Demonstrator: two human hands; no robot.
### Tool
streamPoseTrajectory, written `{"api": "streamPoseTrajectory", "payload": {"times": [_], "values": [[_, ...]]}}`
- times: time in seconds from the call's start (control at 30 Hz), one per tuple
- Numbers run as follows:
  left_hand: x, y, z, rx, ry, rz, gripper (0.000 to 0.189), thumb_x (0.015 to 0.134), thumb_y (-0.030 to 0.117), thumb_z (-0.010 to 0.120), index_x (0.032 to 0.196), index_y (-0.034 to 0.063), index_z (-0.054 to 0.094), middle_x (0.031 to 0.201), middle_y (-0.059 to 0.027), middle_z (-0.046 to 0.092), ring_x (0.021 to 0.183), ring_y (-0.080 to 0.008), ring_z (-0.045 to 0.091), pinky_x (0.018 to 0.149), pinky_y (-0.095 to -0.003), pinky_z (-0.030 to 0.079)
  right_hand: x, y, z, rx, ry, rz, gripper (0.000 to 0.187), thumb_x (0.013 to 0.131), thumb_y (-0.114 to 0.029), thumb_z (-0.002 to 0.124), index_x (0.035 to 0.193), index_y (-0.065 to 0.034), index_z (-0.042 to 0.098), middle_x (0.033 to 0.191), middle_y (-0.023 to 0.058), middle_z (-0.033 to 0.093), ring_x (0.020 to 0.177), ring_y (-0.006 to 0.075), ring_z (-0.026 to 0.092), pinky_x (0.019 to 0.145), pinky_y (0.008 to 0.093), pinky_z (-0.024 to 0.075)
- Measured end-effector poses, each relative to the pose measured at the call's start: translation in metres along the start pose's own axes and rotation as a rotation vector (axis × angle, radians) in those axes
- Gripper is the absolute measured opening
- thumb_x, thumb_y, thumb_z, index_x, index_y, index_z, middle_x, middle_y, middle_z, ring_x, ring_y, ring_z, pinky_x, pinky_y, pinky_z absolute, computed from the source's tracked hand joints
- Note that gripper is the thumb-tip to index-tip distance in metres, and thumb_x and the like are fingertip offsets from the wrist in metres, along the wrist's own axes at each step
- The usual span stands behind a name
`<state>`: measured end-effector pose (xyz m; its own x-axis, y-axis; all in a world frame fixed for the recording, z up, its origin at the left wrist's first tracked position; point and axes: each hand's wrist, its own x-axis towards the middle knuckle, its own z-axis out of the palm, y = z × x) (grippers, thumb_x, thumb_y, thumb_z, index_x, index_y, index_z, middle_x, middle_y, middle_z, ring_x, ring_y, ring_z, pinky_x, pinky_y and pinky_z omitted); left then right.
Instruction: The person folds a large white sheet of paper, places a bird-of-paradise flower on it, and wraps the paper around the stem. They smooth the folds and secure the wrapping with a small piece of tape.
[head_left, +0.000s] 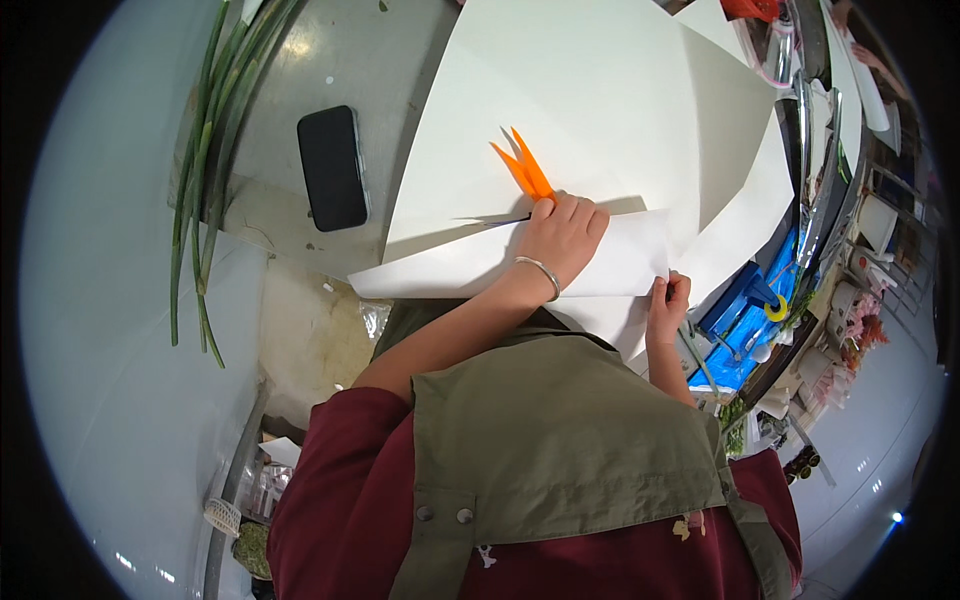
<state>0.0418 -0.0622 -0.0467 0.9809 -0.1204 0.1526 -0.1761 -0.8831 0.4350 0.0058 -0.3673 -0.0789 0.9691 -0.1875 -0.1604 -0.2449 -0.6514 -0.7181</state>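
Observation:
A large sheet of white wrapping paper (570, 90) lies before me, its near edge folded over into a flap (465, 262). My left hand (566, 232), with a silver bangle at the wrist, rests over this flap with curled fingers. It holds what looks like a bird-of-paradise flower (529, 169); orange pointed petals stick out beyond the fingers, and a thin dark-blue tip points left. The stem is hidden by hand and paper. Farther right, my right hand (666, 300) pinches the flap's right corner between thumb and fingers.
A black smartphone (334, 169) lies left of the paper, beside long green stems (202, 150) overhanging the table edge. At right are a blue tape dispenser (739, 300), clear film (806, 172) and pink flowers (862, 315). Another person's hand (866, 56) shows at upper right.

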Motion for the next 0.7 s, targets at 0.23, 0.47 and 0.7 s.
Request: {"api": "streamPoseTrajectory", "payload": {"times": [0.23, 0.47, 0.7], "values": [[0.003, 0.004, 0.0, -0.014, -0.055, 0.174, 0.041, 0.088, 0.015, 0.056, 0.129, 0.0148, 0.058, 0.133, -0.0028, 0.052, 0.119, -0.0198, 0.049, 0.094, -0.0434, 0.038, 0.0, -0.001, -0.001, 0.027, -0.007, 0.054, 0.013, 0.09, -0.006, 0.066, 0.088, -0.0022, 0.053, 0.083, 0.0029, 0.051, 0.069, 0.0099, 0.047, 0.063, 0.0258, 0.0425], [-0.009, 0.027, -0.002, 0.064, -0.472, 0.46, 0.059, 0.098, 0.047, 0.047, 0.151, 0.0241, 0.036, 0.159, 0.0015, 0.028, 0.147, -0.0198, 0.021, 0.115, -0.0577, 0.019, 0.005, -0.01, 0.003, 0.008, 0.035, 0.045, 0.016, 0.087, -0.009, 0.07, 0.085, -0.0025, 0.055, 0.077, 0.0022, 0.051, 0.065, 0.0099, 0.048, 0.061, 0.0267, 0.0433], [-0.008, 0.031, 0.0, 0.117, -0.511, 0.438, 0.059, 0.099, 0.045, 0.045, 0.153, 0.0292, 0.031, 0.162, 0.004, 0.021, 0.149, -0.0217, 0.015, 0.112, -0.0658, 0.018, 0.008, -0.025, 0.005, -0.204, 0.086, 0.043, 0.021, 0.085, -0.019, 0.069, 0.078, -0.0036, 0.056, 0.078, 0.0059, 0.055, 0.072, 0.0202, 0.054, 0.07, 0.0357, 0.0418]]}}
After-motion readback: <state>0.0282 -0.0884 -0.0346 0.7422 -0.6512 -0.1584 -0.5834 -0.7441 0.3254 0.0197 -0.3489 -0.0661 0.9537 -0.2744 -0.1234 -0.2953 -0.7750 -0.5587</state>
